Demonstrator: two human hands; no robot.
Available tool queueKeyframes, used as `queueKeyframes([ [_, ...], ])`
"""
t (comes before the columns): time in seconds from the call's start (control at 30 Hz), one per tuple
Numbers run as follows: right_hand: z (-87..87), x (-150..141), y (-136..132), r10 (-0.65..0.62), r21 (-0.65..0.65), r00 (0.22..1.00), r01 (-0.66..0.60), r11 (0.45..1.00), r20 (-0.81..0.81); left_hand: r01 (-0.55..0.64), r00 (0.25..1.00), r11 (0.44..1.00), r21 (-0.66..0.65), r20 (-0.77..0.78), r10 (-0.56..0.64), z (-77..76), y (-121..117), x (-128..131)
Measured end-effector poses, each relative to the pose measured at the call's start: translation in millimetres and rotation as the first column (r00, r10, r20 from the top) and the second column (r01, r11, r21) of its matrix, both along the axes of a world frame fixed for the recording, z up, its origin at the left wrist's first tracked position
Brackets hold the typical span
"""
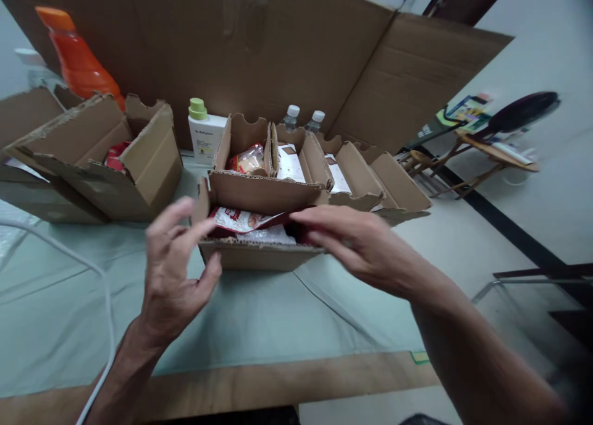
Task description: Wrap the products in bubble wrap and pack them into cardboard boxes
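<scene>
A small open cardboard box (259, 258) stands before me on the cloth. Inside it lies a red and white printed food packet (243, 220), over clear bubble wrap (269, 235). My right hand (356, 239) reaches over the box's right end, its fingers on the raised right edge of the packet, with red wrapper showing between them. My left hand (178, 270) is beside the box's left end, thumb and fingers spread, holding nothing. The fingertips of both hands are slightly blurred.
Behind are several open boxes, one with a clear-and-red packet (250, 159). A white bottle with a green cap (206, 134) stands left of them. Larger boxes (102, 159) and an orange bottle (81, 60) are farther left. A white cable (109, 307) crosses my left forearm.
</scene>
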State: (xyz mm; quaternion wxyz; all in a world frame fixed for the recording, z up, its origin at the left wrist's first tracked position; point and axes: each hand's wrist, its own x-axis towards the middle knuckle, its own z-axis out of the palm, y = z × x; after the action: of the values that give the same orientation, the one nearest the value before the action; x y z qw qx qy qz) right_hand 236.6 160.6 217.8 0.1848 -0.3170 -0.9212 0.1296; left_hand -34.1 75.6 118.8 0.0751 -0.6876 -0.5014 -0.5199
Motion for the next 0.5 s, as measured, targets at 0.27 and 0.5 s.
queueKeyframes([
  [0.27, -94.4, 51.2, -24.1, -0.449, -0.242, 0.862, 0.395, 0.886, -0.236, 0.258, 0.777, 0.883, -0.393, 0.628, 0.053, -52.3, 5.5, -5.8],
  [0.5, -132.5, 18.4, -48.1, -0.399, -0.244, 0.858, 0.332, 0.911, -0.323, 0.337, 0.677, 0.812, -0.477, 0.722, 0.143, -63.1, -11.4, 15.1],
])
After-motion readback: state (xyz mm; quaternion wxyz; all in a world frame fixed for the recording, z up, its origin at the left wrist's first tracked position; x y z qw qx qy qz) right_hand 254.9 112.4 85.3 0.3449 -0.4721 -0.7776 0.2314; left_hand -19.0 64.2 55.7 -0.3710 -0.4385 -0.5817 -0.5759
